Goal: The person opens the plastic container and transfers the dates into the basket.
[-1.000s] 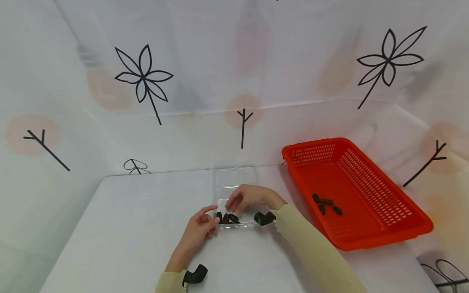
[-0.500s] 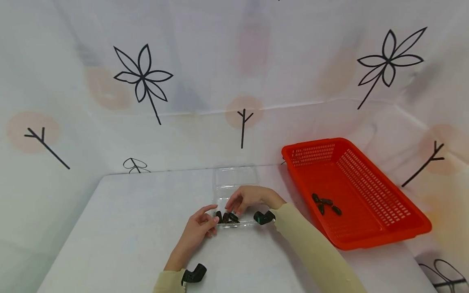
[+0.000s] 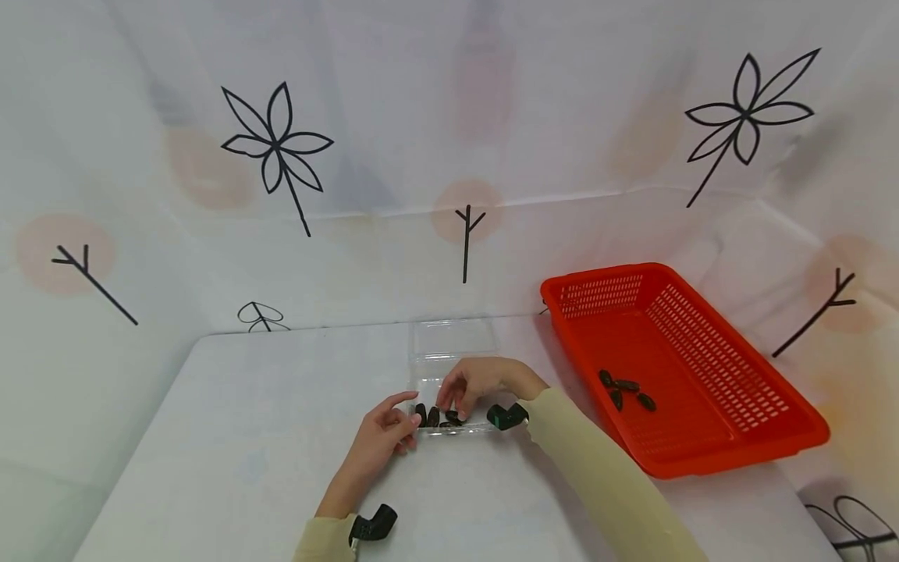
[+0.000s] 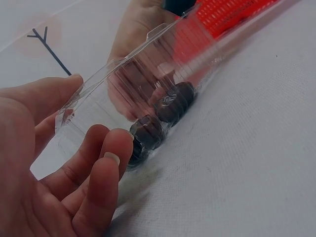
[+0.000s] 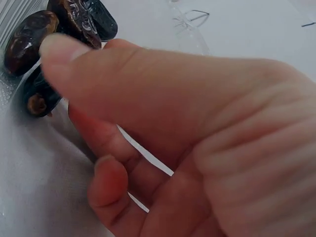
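Observation:
A clear plastic clamshell box [image 3: 453, 338] lies with its lid folded back and several dark glossy dates [image 3: 433, 417] in its near half. At the box's left end, my left hand [image 3: 382, 433] steadies it, index finger and thumb spread about the end wall. In the left wrist view, dates [image 4: 147, 131] show through the plastic wall. My right hand [image 3: 474, 382] reaches down into the box with bent fingers, pinching at a date [image 3: 453, 417]. In the right wrist view its thumb lies against a date [image 5: 29, 42], with another date [image 5: 44, 96] just below; the fingertips are partly hidden.
A red plastic basket [image 3: 702, 390] with slotted walls stands to the right, several more dates [image 3: 625, 385] in its near left part. The white cloth-covered table [image 3: 281, 421] backs onto a patterned fabric wall [image 3: 386, 156].
My right hand has shifted slightly to the right inside the box, and the date at its fingertips has moved right, away from the two upright dates. My left hand has stayed put.

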